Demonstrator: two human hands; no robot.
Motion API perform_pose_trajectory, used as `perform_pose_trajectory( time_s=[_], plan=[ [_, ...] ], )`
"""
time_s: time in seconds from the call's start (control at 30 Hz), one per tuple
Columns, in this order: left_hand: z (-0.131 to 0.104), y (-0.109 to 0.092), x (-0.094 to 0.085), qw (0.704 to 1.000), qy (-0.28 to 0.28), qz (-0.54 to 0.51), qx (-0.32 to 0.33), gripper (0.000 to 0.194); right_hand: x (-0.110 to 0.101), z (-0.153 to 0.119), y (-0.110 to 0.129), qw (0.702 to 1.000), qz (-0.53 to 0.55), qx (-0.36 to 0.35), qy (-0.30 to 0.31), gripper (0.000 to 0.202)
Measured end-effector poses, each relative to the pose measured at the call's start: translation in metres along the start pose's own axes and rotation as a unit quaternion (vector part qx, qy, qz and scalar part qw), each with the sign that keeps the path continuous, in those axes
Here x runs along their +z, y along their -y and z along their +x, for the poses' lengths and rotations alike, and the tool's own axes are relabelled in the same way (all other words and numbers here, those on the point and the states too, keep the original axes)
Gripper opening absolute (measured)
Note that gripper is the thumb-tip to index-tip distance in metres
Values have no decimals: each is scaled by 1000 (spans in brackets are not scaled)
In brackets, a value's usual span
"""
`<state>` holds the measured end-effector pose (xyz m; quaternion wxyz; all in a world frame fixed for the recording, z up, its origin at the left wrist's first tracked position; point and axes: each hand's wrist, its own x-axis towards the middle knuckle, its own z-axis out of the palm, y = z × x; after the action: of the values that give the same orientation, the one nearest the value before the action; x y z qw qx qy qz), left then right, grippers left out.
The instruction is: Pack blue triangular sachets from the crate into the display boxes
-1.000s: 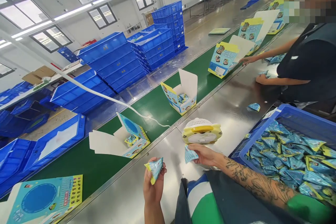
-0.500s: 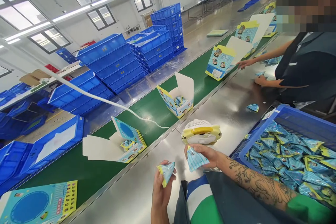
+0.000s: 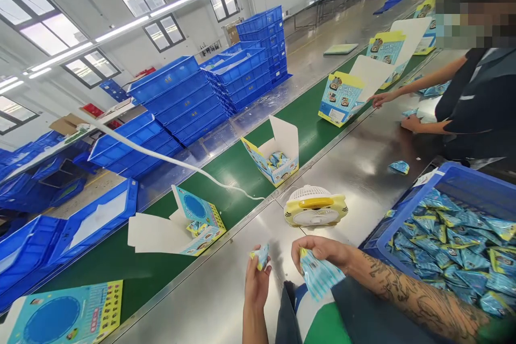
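The left hand (image 3: 257,282), raised over the edge of the steel worktable (image 3: 346,158), pinches a small foil snack packet (image 3: 262,258) between thumb and fingers; its yellow end points left, its blue part up and to the right, and because the fingers cover some of it and it is seen foreshortened, its long axis cannot be told for sure. The right hand (image 3: 320,251), to the right of it and close to the torso, grasps the yellow tip of a larger-looking triangular packet (image 3: 320,277) in bent fingers. That packet's narrow tip points up and to the left into the grip, its broad edge down and to the right, so its long axis slants across the front of the clothing, with pale blue stripes running along it. The two packets are apart. Just beyond the right hand a yellow and white fan (image 3: 316,207) rests on the worktable, and a loose packet (image 3: 399,166) lies farther right on the metal. A blue plastic crate (image 3: 484,191) heaped with similar packets, turned every which way, is at the right. Past the worktable, on a green conveyor belt (image 3: 308,118), an open display carton (image 3: 282,172) and, to its left, a second open carton (image 3: 205,242) each hold packets, flaps standing up or spread outward. At upper right, a co-worker's outstretched hand (image 3: 382,99) is close beside another printed carton (image 3: 341,99).
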<state>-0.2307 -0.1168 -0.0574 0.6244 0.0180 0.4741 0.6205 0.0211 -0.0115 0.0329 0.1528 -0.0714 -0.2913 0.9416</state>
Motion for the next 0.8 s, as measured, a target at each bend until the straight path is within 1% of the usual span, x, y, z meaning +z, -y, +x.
perform_pose_trajectory(
  time_s=[0.03, 0.07, 0.1, 0.13, 0.17, 0.23, 0.27, 0.3, 0.33, 0.37, 0.4, 0.43, 0.47, 0.5, 0.53, 0.57, 0.6, 0.63, 0.67, 0.7, 0.73, 0.77, 0.8],
  plan=[
    [-6, 1, 3, 999, 42, 2, 4, 49, -2, -1, 2, 1000, -9, 6, 26, 67],
    [-16, -1, 7, 996, 92, 6, 12, 52, -6, 0, 2, 999, -20, 15, 37, 70],
    [-27, -6, 13, 990, 141, 14, 28, 57, -13, 3, 0, 1000, -20, 20, 12, 69],
    [-40, -13, 19, 982, 182, 28, 51, 63, -22, 8, -5, 999, -8, 24, -45, 66],
    [-52, -22, 25, 972, 214, 47, 79, 67, -31, 13, -11, 992, 12, 25, -123, 60],
    [-69, -41, 35, 949, 279, 78, 125, 71, -47, 26, -27, 957, 60, 16, -283, 47],
    [-73, -49, 36, 934, 317, 83, 140, 72, -51, 31, -34, 938, 77, 12, -338, 42],
    [-73, -55, 36, 919, 356, 82, 149, 73, -52, 35, -40, 927, 84, 12, -365, 39],
    [-69, -57, 34, 908, 384, 76, 152, 73, -50, 36, -43, 926, 84, 12, -368, 38],
    [-61, -57, 30, 908, 386, 65, 150, 74, -44, 36, -43, 930, 82, 4, -359, 39],
    [-50, -53, 25, 925, 349, 48, 141, 75, -35, 34, -40, 940, 74, -11, -334, 40],
    [-37, -46, 19, 952, 279, 27, 123, 74, -24, 30, -34, 954, 62, -30, -292, 41],
    [-24, -37, 12, 977, 189, 5, 100, 69, -12, 26, -27, 970, 46, -45, -234, 43],
    [-11, -27, 7, 993, 95, -19, 67, 62, 0, 21, -19, 984, 27, -53, -170, 46],
    [-1, -17, 3, 998, 30, -33, 38, 53, 11, 16, -10, 993, 9, -51, -105, 50],
    [7, -8, 0, 999, -2, -45, 16, 45, 19, 12, -3, 998, -7, -40, -48, 56],
    [10, -1, -2, 999, -4, -54, -1, 40, 25, 9, 3, 999, -24, -28, -1, 62],
    [10, 4, -1, 998, 12, -59, -11, 37, 26, 9, 7, 998, -44, -19, 29, 67],
    [6, 4, 2, 997, 29, -64, -17, 38, 24, 10, 8, 998, -59, -13, 29, 70],
    [-1, 2, 6, 997, 45, -63, -20, 42, 18, 13, 7, 998, -65, -13, -2, 70],
    [-11, -4, 12, 997, 58, -55, -15, 45, 8, 18, 3, 996, -60, -18, -57, 68],
    [-23, -13, 19, 997, 68, -42, -2, 49, -3, 25, -3, 991, -46, -25, -126, 63],
    [-35, -24, 27, 996, 78, -27, 20, 53, -16, 31, -11, 980, -24, -30, -193, 59]
  ],
)
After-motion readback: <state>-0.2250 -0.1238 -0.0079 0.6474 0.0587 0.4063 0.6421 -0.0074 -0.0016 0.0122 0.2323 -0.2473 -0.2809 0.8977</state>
